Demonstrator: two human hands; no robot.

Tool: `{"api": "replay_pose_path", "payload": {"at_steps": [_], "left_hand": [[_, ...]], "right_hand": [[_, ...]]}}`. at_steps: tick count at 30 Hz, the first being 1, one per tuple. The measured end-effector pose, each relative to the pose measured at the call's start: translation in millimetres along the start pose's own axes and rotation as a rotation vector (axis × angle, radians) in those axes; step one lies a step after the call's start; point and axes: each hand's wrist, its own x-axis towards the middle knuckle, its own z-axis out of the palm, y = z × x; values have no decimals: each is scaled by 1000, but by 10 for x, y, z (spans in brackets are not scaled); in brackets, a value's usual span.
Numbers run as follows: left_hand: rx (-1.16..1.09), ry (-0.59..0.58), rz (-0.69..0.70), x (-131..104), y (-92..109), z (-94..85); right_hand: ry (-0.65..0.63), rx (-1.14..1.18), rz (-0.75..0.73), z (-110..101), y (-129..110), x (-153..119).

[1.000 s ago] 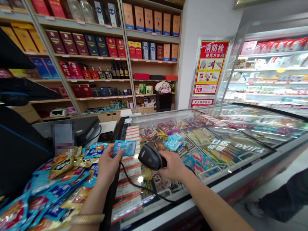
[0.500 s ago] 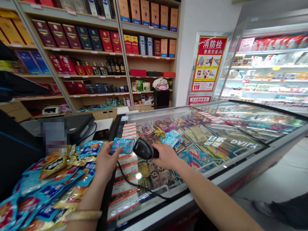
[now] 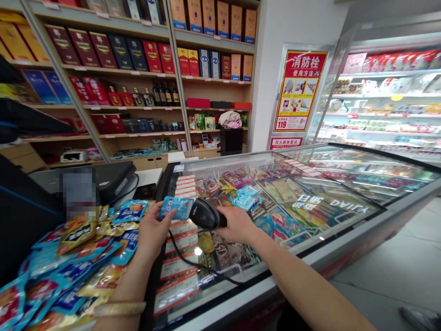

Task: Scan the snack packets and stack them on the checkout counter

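Between the thumb and fingers of my left hand point(image 3: 155, 228) is a small light-blue packet point(image 3: 178, 208). A black handheld scanner point(image 3: 204, 214) is gripped in my right hand point(image 3: 237, 225), its front end close beside the packet's right edge. From the scanner a black cable point(image 3: 200, 266) curves over the freezer's glass top. Beneath my left forearm and to its left lies a heap of blue and gold snack packets point(image 3: 69, 271). A few light-blue packets point(image 3: 246, 197) rest on the glass beyond my right hand.
The glass-topped freezer point(image 3: 330, 230) stretches away to the right. A dark device point(image 3: 117, 181) stands on the counter at left, partly blurred out. Shelves of boxes point(image 3: 120, 71) line the back, with a lit display fridge point(image 3: 389, 96) at right. A shoe point(image 3: 418, 318) shows at lower right.
A person's leg and shoe at lower right have moved right, mostly out of view. My hands, the packet and the scanner have hardly moved.
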Motion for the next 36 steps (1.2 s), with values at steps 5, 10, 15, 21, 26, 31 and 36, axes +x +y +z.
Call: {"api": "replay_pose_path", "payload": {"at_steps": [5,10,15,21,26,31,36], "left_hand": [[30,-8,12,15,-38,-8],[39,-3,26,26,-59,-15],[34,7,14,20,-33,-15],[0,6,-28,-20,10,-2],[72,-2,-8,-6,124,-19],[246,-38,136,96,444,135],[419,-143,331,100,699,719]], "right_hand": [[5,2,-5,20,10,7],[-2,2,14,14,2,6],[-6,12,17,15,-1,-4],[15,29,15,40,-7,-15],[104,49,35,-53,34,-34],[284,28,180,-395,326,-101],[430,-17,408,-734,754,-254]]}}
